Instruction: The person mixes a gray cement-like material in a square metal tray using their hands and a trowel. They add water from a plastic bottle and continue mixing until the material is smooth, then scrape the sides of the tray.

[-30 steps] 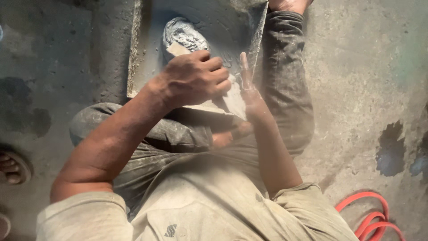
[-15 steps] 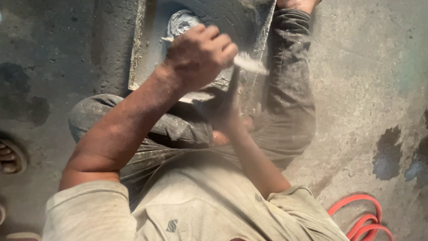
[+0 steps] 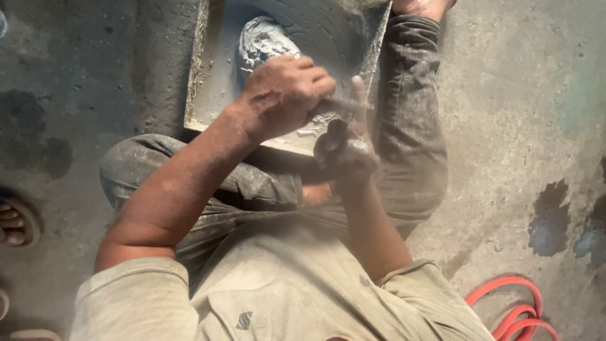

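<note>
A grey stone slab lies on the floor between my legs, with a raised carved figure near its top. My left hand is clenched around a thin pale flat tool whose tip pokes out to the right over the slab's lower part. My right hand sits at the slab's near right corner, dusty, one finger pointing straight up beside the tool tip and the others curled. Whether it holds anything is unclear.
My legs in dusty trousers frame the slab on the concrete floor. A coiled red hose lies at the lower right. Another person's sandalled foot shows at the left edge. Dark patches mark the floor on the right.
My left hand moved up the slab and then back down a little with the tool. My right hand went from flat and open beside the slab to curled with one finger raised.
</note>
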`<state>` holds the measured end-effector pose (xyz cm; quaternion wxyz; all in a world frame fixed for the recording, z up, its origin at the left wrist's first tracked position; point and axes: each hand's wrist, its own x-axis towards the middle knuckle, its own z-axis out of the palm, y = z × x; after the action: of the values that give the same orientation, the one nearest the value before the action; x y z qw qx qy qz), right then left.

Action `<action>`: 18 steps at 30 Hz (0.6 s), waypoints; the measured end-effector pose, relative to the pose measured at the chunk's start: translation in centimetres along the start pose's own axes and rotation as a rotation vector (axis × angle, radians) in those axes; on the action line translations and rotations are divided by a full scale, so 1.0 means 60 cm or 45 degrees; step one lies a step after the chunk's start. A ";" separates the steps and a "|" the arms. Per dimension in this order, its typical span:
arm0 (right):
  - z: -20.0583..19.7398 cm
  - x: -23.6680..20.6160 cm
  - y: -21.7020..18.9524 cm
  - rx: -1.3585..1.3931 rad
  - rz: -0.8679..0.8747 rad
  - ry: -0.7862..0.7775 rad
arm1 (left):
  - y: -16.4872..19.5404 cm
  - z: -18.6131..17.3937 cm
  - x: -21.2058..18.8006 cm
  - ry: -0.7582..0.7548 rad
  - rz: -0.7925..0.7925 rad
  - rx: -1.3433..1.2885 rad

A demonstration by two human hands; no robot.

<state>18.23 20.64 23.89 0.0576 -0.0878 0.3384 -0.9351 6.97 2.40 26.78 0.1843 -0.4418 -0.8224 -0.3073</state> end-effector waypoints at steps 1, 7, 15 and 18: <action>0.001 -0.009 0.009 0.014 -0.026 -0.053 | -0.003 -0.002 0.002 -0.002 -0.037 0.009; -0.038 -0.036 -0.006 -0.693 0.105 0.187 | -0.046 -0.038 -0.010 0.174 -0.079 0.250; -0.123 0.071 -0.025 -1.420 -0.122 0.609 | 0.027 0.018 -0.018 -0.062 -0.192 0.046; -0.109 0.058 0.004 -1.364 -0.138 0.503 | 0.021 0.027 -0.024 0.044 -0.243 0.079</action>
<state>13.53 23.95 19.24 -0.1072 0.0547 0.7643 -0.6335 8.72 3.14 25.18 0.1820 -0.3501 -0.8666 -0.3054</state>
